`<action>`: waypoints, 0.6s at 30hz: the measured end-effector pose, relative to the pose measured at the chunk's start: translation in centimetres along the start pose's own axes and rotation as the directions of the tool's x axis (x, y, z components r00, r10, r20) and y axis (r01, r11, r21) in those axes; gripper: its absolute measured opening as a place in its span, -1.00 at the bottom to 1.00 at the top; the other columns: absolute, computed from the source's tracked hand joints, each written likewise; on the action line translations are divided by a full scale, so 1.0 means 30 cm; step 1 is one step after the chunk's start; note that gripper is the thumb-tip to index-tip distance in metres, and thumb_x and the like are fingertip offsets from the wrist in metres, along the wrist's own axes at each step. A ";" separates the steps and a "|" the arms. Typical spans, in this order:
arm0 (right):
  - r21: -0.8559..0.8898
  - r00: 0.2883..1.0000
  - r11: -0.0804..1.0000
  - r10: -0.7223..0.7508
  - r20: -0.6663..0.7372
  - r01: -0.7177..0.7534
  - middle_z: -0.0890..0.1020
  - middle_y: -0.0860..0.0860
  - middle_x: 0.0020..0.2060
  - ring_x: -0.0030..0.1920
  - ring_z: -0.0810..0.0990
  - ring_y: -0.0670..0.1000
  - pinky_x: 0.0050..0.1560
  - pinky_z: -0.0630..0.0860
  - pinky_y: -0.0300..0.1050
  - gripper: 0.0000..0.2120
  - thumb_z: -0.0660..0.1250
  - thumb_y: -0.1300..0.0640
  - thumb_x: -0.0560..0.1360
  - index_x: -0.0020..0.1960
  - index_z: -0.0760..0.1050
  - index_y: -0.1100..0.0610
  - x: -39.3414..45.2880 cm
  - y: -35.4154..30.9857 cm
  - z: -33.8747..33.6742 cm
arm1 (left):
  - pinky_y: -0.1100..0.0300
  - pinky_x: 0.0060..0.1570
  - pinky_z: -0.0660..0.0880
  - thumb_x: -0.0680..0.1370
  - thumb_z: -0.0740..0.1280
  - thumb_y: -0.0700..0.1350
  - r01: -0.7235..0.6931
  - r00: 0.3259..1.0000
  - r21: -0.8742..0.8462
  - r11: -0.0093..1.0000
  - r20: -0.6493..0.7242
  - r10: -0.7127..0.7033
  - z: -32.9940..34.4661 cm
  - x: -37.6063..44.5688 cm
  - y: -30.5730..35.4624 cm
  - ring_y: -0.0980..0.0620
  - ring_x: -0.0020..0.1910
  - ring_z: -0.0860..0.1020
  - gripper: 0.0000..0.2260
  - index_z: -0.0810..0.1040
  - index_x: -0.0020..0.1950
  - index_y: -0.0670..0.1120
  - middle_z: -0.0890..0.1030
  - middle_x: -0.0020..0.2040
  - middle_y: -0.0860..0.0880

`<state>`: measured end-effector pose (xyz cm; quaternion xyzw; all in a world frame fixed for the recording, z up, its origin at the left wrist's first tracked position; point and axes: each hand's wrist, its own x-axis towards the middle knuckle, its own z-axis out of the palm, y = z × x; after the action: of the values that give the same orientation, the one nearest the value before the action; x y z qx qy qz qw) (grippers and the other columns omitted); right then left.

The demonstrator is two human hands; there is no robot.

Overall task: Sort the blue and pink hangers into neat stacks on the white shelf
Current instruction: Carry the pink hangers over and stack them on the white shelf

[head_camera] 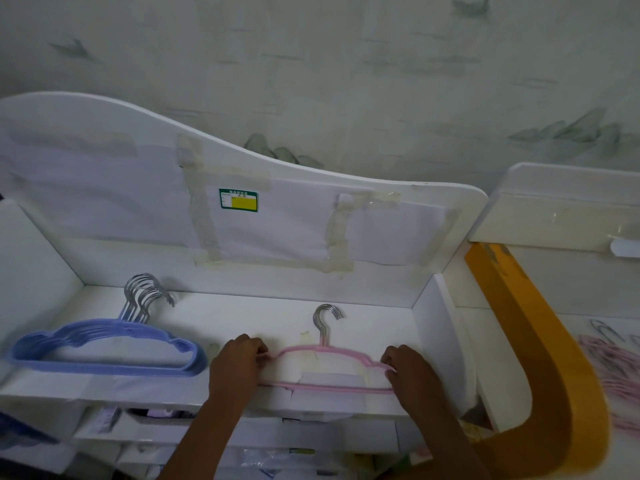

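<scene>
Two hands grip one pink hanger (pixel 325 367) by its ends: the left hand (pixel 237 362) has its fingers curled round the left shoulder tip, and the right hand (pixel 405 368) pinches the right tip the same way. It lies flat on the white shelf (pixel 263 317), long axis running left to right, with its metal hook pointing away toward the back panel (pixel 138 202) and curling to the right. Just left of it on the same shelf lies a stack of blue hangers (pixel 107 351), laid the same way, hooks bunched together toward the back. More pink hangers (pixel 613 362) lie far right beyond an orange curved edge (pixel 540 341), blurred and cut off by the frame. Taped paper and a green-yellow sticker (pixel 239 200) cover the back panel; its print is unreadable. Below the shelf, drawers hold items too dim to identify.
</scene>
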<state>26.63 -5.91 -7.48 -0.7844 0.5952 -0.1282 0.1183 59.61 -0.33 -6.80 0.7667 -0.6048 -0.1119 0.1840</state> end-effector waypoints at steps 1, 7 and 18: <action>-0.020 1.000 1.000 0.020 -0.011 -0.020 0.52 -0.08 -0.16 -0.17 0.50 -0.07 -0.22 0.41 -0.26 -0.89 0.40 0.22 0.47 -0.10 0.53 0.03 -0.003 -0.002 -0.002 | 0.20 -0.07 0.52 0.50 0.38 -0.17 0.009 1.000 0.002 1.000 -0.014 -0.009 -0.002 -0.003 -0.003 0.05 -0.04 0.57 -0.83 0.67 0.02 0.05 0.61 -0.07 0.06; -0.117 0.997 0.992 0.037 -0.061 -0.044 0.52 -0.10 -0.44 -0.46 0.42 -0.16 -0.51 0.20 -0.41 -0.65 0.64 0.32 0.13 -0.37 0.50 0.02 0.005 -0.041 0.008 | 0.23 -0.04 0.46 0.51 0.35 -0.24 0.015 1.000 0.008 1.000 -0.023 -0.015 -0.013 0.003 0.005 0.05 -0.06 0.57 -0.79 0.68 0.01 0.03 0.64 -0.08 0.04; -0.084 0.979 0.982 0.158 -0.126 -0.169 0.52 -0.02 -0.39 -0.42 0.47 -0.05 -0.45 0.33 -0.27 -0.73 0.47 0.39 0.34 -0.32 0.47 0.09 -0.002 -0.052 0.039 | 0.32 -0.21 0.43 0.55 0.35 -0.17 0.177 0.984 -0.022 0.984 0.007 -0.177 -0.036 0.001 0.002 0.10 -0.25 0.57 -0.88 0.69 -0.08 -0.05 0.65 -0.18 0.01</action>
<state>28.43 -5.40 -8.06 -0.7285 0.6690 -0.1363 0.0559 59.99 -0.21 -5.81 0.8151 -0.5334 -0.1365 0.1803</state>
